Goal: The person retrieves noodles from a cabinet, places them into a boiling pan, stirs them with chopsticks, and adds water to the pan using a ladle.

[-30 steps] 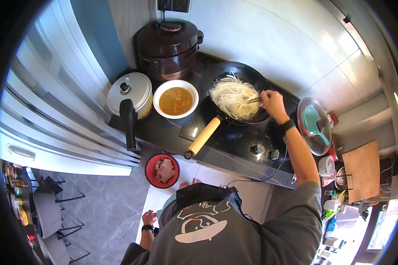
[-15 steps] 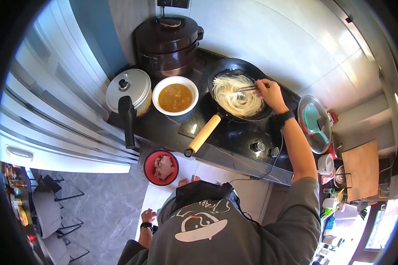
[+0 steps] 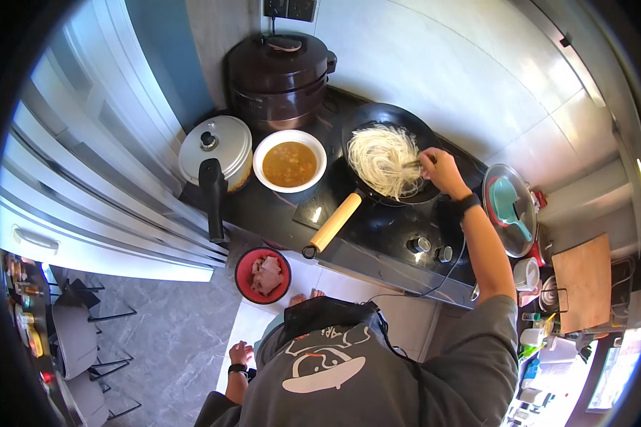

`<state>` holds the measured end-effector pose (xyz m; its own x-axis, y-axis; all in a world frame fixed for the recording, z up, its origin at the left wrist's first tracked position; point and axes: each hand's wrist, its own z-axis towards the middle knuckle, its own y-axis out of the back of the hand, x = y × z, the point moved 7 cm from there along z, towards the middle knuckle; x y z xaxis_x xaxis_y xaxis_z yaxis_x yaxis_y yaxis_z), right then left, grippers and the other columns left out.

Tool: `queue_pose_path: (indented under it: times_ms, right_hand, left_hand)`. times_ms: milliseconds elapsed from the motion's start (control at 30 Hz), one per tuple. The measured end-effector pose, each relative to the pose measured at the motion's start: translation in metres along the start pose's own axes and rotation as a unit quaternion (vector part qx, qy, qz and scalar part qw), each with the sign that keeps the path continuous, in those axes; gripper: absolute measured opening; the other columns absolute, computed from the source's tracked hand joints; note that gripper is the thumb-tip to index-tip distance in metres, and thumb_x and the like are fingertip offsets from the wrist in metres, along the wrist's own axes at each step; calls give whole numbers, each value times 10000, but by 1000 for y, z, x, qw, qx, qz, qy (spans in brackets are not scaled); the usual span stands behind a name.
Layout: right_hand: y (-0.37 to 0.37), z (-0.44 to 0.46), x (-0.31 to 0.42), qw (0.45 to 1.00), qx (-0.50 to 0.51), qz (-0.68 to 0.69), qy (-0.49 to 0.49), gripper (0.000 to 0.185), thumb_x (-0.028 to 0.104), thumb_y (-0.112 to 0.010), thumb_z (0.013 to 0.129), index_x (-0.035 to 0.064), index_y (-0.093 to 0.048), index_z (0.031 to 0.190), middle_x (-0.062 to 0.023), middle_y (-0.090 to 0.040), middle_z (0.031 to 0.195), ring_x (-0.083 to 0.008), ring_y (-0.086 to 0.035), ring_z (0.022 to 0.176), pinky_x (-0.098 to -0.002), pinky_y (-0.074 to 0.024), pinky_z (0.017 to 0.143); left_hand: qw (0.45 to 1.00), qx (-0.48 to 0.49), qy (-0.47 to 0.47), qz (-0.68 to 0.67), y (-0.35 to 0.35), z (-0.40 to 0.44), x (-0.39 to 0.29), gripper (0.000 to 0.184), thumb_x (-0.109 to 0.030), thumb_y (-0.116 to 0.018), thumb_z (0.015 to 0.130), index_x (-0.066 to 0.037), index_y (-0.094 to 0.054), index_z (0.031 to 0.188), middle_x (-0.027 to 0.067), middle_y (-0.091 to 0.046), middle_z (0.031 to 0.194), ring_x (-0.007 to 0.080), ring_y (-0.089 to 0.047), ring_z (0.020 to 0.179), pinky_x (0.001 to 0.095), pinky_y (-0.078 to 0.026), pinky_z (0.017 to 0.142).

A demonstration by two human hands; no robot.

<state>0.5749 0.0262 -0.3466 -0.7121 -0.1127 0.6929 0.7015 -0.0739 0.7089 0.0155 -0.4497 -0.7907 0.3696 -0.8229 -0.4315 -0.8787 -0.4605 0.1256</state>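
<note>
My right hand (image 3: 441, 172) is closed around chopsticks (image 3: 413, 164) over the right side of a black wok (image 3: 426, 130). Their tips reach into a tangled heap of pale noodles (image 3: 379, 158), and some strands lie under them. The wok sits on the cooktop, its wooden handle (image 3: 337, 222) pointing toward me. Low beside my body hangs my left hand (image 3: 241, 353), empty, its fingers loosely bent and apart.
Left of the wok stand a white bowl of brown soup (image 3: 290, 162), a lidded pressure cooker (image 3: 224, 146) and a dark electric cooker (image 3: 281, 78). A red bowl of raw meat (image 3: 283, 274) is below the counter edge. At right are a glass lid (image 3: 521, 233) and a cutting board (image 3: 582, 281).
My right hand has moved with the chopsticks toward the near right side of the wok. The noodles have shifted and bunched differently. The whole view has moved slightly; my left hand still hangs low.
</note>
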Motion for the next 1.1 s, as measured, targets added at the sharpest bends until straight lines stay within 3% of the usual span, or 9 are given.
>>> queue_pose_path:
  times_ms: [67,200,300,433,500,733,800,933,1100]
  right_hand:
    - [6,-19,45,998,56,20,-37,234,180,-529,845,-43,-593,818,-96,-578,571,-132,-575,505,-255,-467,507]
    - [22,5,32,999,1,24,-26,240,184,-533,850,-46,-601,833,-102,-592,604,-126,-579,528,-248,-469,525]
    - [7,14,-13,999,-52,-3,13,232,188,-569,829,-27,-612,906,-131,-626,731,-201,-608,686,-293,-463,641]
    - [11,-25,47,988,4,-71,139,253,203,-574,830,-33,-613,915,-146,-633,743,-196,-605,658,-295,-466,635]
    - [23,-37,69,995,93,-42,-3,270,218,-563,844,-41,-617,897,-134,-631,693,-157,-599,605,-277,-465,596]
    - [31,12,-22,988,-153,-9,-9,330,302,-570,843,-20,-644,827,-89,-621,626,-117,-572,553,-241,-443,542]
    - [13,4,-37,987,-115,48,-106,336,313,-573,839,-15,-645,827,-84,-620,621,-109,-563,542,-238,-438,527]
    - [14,-29,47,997,70,-1,-25,326,268,-540,865,-42,-630,822,-88,-598,581,-113,-578,535,-246,-455,523]
    - [2,-27,83,996,65,67,-3,328,245,-530,869,-65,-620,809,-96,-596,579,-117,-607,570,-243,-467,530]
  left_hand:
    - [1000,4,10,12,3,2,3,240,-286,-493,840,-71,-518,944,99,-616,782,187,-584,628,340,-422,514]
    - [1000,15,17,14,7,12,11,246,-296,-499,844,-75,-520,951,101,-617,800,200,-590,641,350,-426,515]
    - [998,-1,15,56,7,12,8,244,-292,-492,853,-74,-521,960,105,-619,811,210,-600,664,338,-431,501]
    - [1000,5,-3,17,2,8,-1,257,-297,-489,852,-68,-523,963,96,-626,794,200,-610,662,318,-433,493]
    - [999,-8,-9,38,2,6,-4,275,-312,-491,849,-60,-526,955,87,-630,766,185,-606,627,315,-434,489]
    - [996,53,13,64,0,27,8,268,-316,-491,848,-80,-525,969,79,-631,812,179,-602,663,338,-440,542]
    - [996,30,-2,84,-4,16,-6,262,-315,-485,850,-90,-523,980,74,-631,833,174,-603,688,348,-442,568]
    - [998,7,-13,55,-5,2,-20,258,-313,-471,861,-89,-518,979,75,-632,809,176,-606,668,345,-444,564]
    - [997,69,10,-11,7,38,17,256,-306,-492,853,-78,-529,963,86,-629,811,188,-609,670,356,-450,576]
